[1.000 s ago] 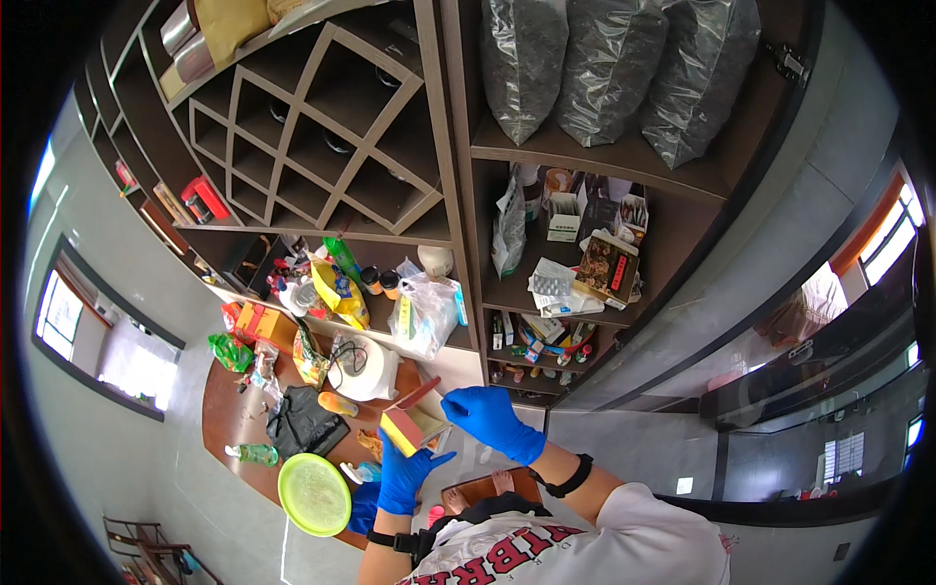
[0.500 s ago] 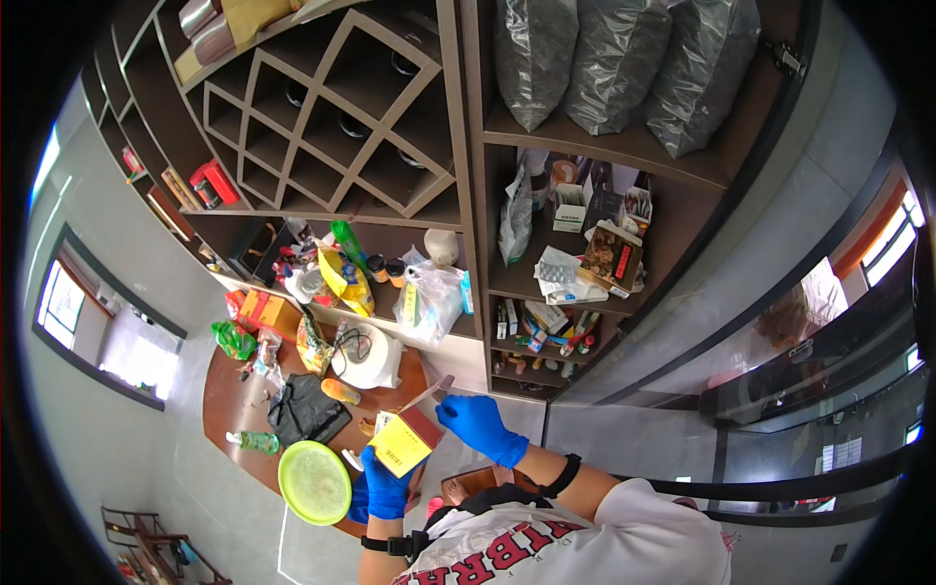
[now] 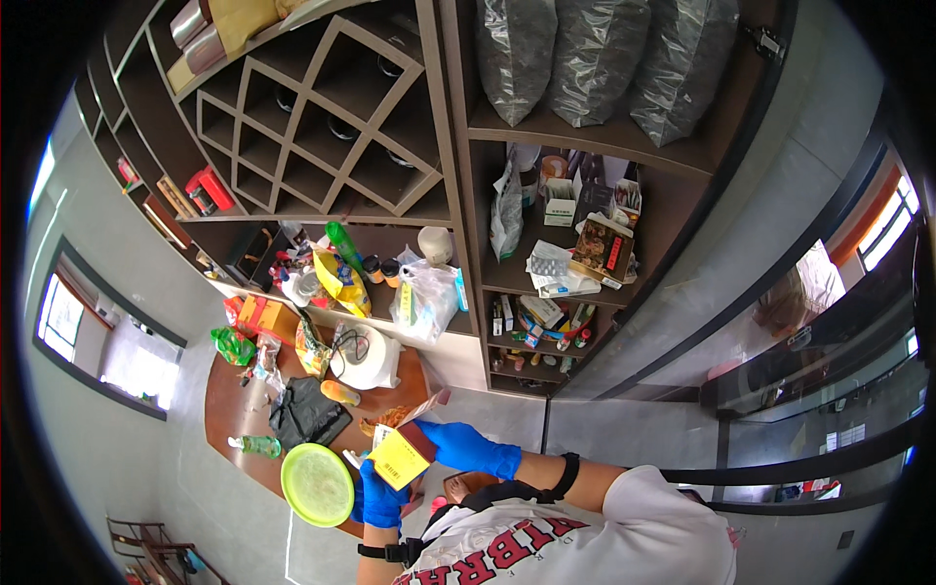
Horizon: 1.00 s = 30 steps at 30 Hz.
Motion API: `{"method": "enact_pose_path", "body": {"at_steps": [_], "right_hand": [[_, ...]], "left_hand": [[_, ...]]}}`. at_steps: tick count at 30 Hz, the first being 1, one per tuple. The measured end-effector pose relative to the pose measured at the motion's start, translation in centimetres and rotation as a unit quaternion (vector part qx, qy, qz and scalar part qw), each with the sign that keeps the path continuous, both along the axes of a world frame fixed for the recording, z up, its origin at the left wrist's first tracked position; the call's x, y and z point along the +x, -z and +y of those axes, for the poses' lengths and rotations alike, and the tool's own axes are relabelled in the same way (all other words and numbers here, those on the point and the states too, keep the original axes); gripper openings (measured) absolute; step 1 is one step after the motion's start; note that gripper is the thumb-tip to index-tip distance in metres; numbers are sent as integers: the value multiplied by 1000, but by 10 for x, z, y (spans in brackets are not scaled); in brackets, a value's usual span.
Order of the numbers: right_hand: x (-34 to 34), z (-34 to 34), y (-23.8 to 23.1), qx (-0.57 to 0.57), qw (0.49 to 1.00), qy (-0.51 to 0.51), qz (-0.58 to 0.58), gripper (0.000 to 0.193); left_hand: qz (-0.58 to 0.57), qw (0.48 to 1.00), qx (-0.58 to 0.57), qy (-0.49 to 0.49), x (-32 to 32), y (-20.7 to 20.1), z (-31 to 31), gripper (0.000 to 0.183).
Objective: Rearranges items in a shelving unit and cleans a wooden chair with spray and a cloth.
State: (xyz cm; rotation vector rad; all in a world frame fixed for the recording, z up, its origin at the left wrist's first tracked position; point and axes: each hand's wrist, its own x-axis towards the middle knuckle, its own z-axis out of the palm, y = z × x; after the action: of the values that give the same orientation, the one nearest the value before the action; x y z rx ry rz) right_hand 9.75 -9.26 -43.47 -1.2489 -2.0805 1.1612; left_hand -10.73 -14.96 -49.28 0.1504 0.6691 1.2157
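My left hand [image 3: 383, 495], in a blue glove, grips a small yellow and brown cardboard box [image 3: 398, 462] from its near left side. The box is tilted, with its yellow face turned up. My right hand [image 3: 470, 449], gloved in blue too, closes against the brown side of the box, and its fingertips are partly hidden there. A pinkish-brown flap or strip [image 3: 430, 404] sticks out beyond the box's far end. Left of my left hand is a round lime-green tray [image 3: 318, 485] at the table edge.
The brown table [image 3: 230, 419] holds a black bag [image 3: 310, 413], a green bottle [image 3: 259, 446], an orange bottle [image 3: 340, 393], a white appliance [image 3: 365, 357] and an orange box [image 3: 270, 318]. Behind it stands a tall cabinet with cluttered shelves; several dark plastic sacks [image 3: 597, 63] fill an upper one.
My right hand has come down and left from above the box onto its brown side. The box has shifted slightly down and left in my left hand. The whole view has moved a little.
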Motion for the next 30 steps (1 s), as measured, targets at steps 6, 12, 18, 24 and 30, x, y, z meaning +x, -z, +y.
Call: {"method": "enact_pose_path", "body": {"at_steps": [6, 12, 18, 24, 30], "right_hand": [[-5, 5, 47, -10, 989, -116, 87, 33], [-17, -3, 58, 8, 974, -193, 116, 31], [-16, -11, 46, -31, 982, -173, 62, 30], [-26, -17, -3, 117, 981, 111, 106, 25], [-16, -2, -36, 117, 946, 168, 253, 16]], "left_hand": [[55, 998, 0, 15, -4, -14, -5, 65], [97, 994, -38, 45, -16, -2, -22, 60], [49, 998, -32, 37, -28, 30, -32, 62], [11, 1000, 5, -11, -8, -2, -14, 80], [300, 940, 152, -59, -7, 2, -3, 79]]}}
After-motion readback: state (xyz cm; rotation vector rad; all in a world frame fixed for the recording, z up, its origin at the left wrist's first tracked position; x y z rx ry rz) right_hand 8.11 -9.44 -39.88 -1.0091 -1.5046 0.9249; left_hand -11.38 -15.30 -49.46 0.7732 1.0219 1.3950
